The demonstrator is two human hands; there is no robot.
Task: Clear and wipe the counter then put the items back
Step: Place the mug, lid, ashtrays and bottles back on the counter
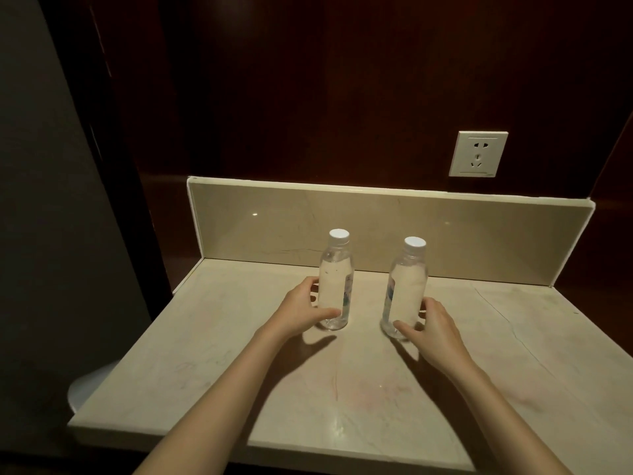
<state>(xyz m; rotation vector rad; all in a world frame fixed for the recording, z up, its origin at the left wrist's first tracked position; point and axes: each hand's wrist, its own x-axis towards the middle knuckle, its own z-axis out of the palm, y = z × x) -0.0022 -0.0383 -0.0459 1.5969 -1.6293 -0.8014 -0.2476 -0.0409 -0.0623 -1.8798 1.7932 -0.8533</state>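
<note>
Two water bottles, two hands, one worktop.

Left bottle [335,282] and right bottle [406,289] both stand upright, long axes vertical, white caps up, near the worktop's [239,354] back edge, left of its middle, apart from each other. Left hand [301,311] wraps the left bottle's lower body, thumb in front, fingers behind. Right hand [430,332] grasps the right bottle low down, thumb across its base. One wall socket [478,154] above the back right corner. Faint pink marks on the worktop's front half.

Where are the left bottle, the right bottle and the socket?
left bottle [334,286]: head view, on its clear body.
right bottle [407,289]: head view, on its clear body.
socket [478,154]: head view, on its white plate.
</note>
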